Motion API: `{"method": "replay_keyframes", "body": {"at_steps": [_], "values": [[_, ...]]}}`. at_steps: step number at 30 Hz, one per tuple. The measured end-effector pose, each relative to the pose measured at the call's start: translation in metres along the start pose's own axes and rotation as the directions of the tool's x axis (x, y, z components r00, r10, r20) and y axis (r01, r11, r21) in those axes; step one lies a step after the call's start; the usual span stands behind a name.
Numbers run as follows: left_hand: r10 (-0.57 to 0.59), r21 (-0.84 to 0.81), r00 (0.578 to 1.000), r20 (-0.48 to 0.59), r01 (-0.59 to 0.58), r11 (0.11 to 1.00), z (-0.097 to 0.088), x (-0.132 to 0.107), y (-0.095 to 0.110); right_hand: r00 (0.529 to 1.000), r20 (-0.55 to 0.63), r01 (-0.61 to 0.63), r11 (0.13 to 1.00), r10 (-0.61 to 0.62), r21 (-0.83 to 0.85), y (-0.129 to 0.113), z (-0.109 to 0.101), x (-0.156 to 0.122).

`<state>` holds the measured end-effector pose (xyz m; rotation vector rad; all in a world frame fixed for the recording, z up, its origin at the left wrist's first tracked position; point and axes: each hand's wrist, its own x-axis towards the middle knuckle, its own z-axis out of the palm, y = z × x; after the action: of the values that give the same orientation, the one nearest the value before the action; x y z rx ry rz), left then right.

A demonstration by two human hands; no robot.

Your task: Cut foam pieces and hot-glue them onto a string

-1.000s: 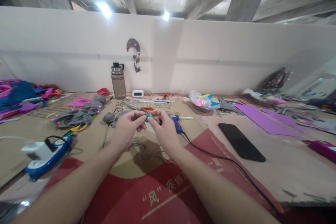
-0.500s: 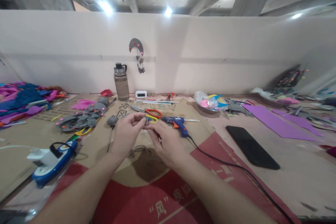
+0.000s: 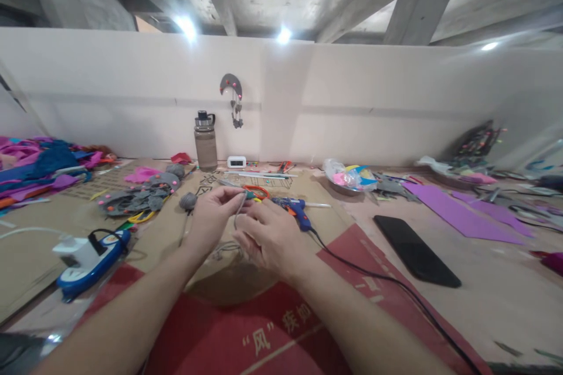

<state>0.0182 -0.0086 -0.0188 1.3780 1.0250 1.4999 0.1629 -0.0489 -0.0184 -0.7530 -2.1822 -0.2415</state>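
Observation:
My left hand (image 3: 210, 217) is closed in a pinch on a strand of grey yarn (image 3: 240, 208). The strand runs from its fingertips down to my right hand (image 3: 270, 234), whose curled fingers also grip it. Just behind the fingertips shows a small teal and yellow piece (image 3: 251, 195), mostly covered; I cannot tell what it is or whether it is held. Loose yarn (image 3: 225, 250) lies in coils on the cardboard below. Orange-handled scissors (image 3: 260, 190) and a blue glue gun (image 3: 299, 211) rest just beyond my hands. A grey yarn ball (image 3: 188, 201) sits left of my left hand.
At the left are a power strip (image 3: 94, 263), grey felt pieces (image 3: 136, 194) and coloured cloth (image 3: 48, 164). A bottle (image 3: 206, 142) and a small clock (image 3: 236, 162) stand by the wall. To the right are a phone (image 3: 416, 250), a bowl (image 3: 347, 188) and purple felt (image 3: 460, 211).
My right hand has shifted slightly left and down, its fingers more curled. The yarn strand now shows between both hands. The yellow loop seen earlier is mostly hidden. The view has tilted up slightly.

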Motion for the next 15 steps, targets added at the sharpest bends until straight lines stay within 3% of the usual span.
{"method": "replay_keyframes", "body": {"at_steps": [2, 3, 5, 7, 9, 11, 13, 15], "values": [[-0.115, -0.288, 0.993, 0.037, 0.121, 0.950, -0.002, 0.004, 0.000, 0.993, -0.010, 0.118, 0.992, -0.118, 0.039, 0.001, -0.007, 0.000], [-0.142, -0.382, 0.989, 0.041, 0.147, 0.913, -0.003, 0.006, 0.001, 0.992, -0.036, 0.121, 0.990, -0.119, 0.071, 0.002, -0.011, 0.001], [-0.166, -0.481, 0.986, 0.035, 0.162, 0.861, -0.008, 0.010, 0.002, 0.993, -0.119, 0.006, 0.994, 0.007, 0.110, 0.010, -0.016, 0.001], [-0.165, -0.518, 0.986, 0.015, 0.149, 0.842, -0.013, 0.014, 0.003, 0.951, -0.196, -0.231, 0.971, 0.238, 0.057, 0.023, -0.020, 0.001], [-0.155, -0.536, 0.988, -0.005, 0.128, 0.835, -0.016, 0.016, 0.005, 0.856, -0.205, -0.504, 0.854, 0.475, -0.126, 0.042, -0.021, -0.002], [-0.137, -0.535, 0.990, -0.026, 0.102, 0.839, -0.019, 0.016, 0.007, 0.726, -0.082, -0.658, 0.656, 0.683, -0.370, 0.061, -0.017, -0.009], [-0.107, -0.501, 0.993, -0.048, 0.069, 0.863, -0.019, 0.015, 0.009, 0.544, 0.151, -0.692, 0.543, 0.825, -0.476, 0.078, -0.010, -0.019], [-0.064, -0.442, 0.996, -0.058, 0.032, 0.897, -0.019, 0.013, 0.011, 0.482, 0.252, -0.686, 0.540, 0.839, -0.488, 0.088, 0.001, -0.029]]}}
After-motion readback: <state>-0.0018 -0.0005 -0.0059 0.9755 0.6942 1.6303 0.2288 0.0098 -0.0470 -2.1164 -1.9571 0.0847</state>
